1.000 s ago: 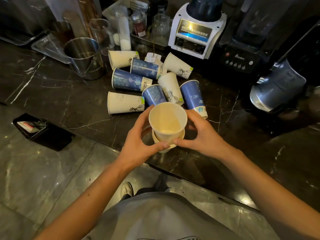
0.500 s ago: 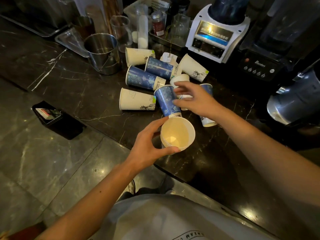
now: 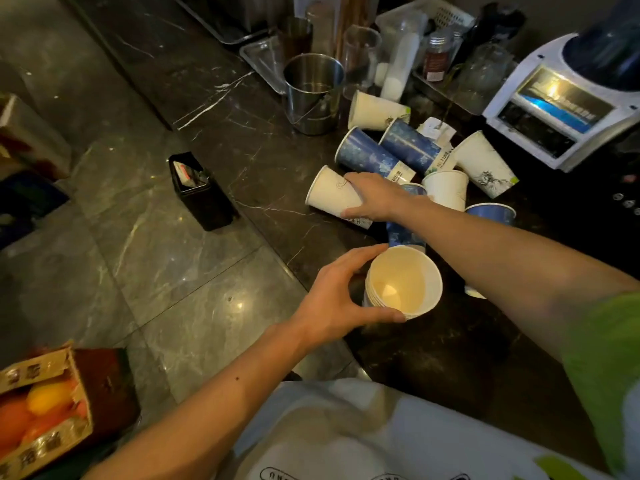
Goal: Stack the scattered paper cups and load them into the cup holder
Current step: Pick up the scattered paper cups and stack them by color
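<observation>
My left hand [image 3: 332, 299] grips a stack of nested paper cups [image 3: 403, 284], held upright with its mouth facing me at the near edge of the dark marble counter [image 3: 249, 140]. Farther out, my right hand [image 3: 372, 199] wraps around a white paper cup [image 3: 329, 194] that lies on its side with its mouth to the left. Behind it lie scattered cups: two blue ones [image 3: 372, 157] on their sides, white ones [image 3: 375, 110] at the back and right [image 3: 485, 164], and a white one [image 3: 446, 188] beside my wrist. No cup holder is identifiable.
A steel bucket [image 3: 311, 91] stands behind the cups, with glass jars and a tray beyond. A white blender base [image 3: 561, 116] sits at the right. A black box [image 3: 199, 190] stands by the counter edge. A carton of oranges [image 3: 45, 407] is on the floor at the lower left.
My right hand moved left from the middle of the pile to the white cup lying at its left side and closed on it. My left hand keeps the stack in place. The view swung left.
</observation>
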Demonstrator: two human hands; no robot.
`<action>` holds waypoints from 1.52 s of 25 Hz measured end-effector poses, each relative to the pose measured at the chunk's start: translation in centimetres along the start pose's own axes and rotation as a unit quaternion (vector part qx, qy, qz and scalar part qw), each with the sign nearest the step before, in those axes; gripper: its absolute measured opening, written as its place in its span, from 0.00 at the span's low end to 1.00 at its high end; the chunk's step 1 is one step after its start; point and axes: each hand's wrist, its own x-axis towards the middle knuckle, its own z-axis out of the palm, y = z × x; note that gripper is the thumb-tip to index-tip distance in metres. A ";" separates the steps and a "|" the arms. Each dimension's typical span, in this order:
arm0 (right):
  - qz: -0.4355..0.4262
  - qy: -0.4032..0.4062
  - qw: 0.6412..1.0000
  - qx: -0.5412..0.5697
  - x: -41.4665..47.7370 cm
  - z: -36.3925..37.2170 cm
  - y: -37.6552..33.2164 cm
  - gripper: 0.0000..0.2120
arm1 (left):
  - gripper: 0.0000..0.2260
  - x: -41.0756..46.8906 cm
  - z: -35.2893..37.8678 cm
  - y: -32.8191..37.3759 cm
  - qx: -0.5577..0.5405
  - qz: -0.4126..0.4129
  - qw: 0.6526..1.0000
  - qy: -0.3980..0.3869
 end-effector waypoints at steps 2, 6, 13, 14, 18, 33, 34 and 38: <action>0.007 0.037 0.998 0.056 -0.7 -0.3 0.1 0.42 | 0.39 0.1 0.2 0.2 0.001 0.000 1.000 0.004; 0.018 0.168 0.945 0.278 -5.6 -3.4 0.0 0.42 | 0.38 0.8 -0.5 0.3 0.010 0.018 1.000 0.009; 0.001 0.279 0.814 0.509 -17.1 -5.7 -1.6 0.37 | 0.41 2.8 -4.2 -0.5 0.017 0.012 0.999 0.032; 0.000 0.265 0.818 0.511 -17.6 -4.9 -2.0 0.38 | 0.42 3.3 -4.7 -0.7 0.013 0.008 0.999 0.028; 0.000 0.236 0.824 0.515 -16.7 -3.1 -3.2 0.38 | 0.43 4.5 -5.9 -1.2 -0.002 0.011 1.000 0.013; 0.073 0.142 0.841 0.517 -12.9 -0.7 -6.8 0.30 | 0.44 7.5 -11.7 -3.5 -0.025 0.042 0.998 -0.041; 0.085 0.157 0.843 0.507 -12.5 -0.5 -7.2 0.28 | 0.43 8.1 -12.0 -3.7 -0.022 0.046 0.997 -0.058; 0.116 0.206 0.827 0.510 -11.5 -0.4 -8.0 0.30 | 0.42 9.9 -13.1 -4.1 -0.016 0.052 0.995 -0.079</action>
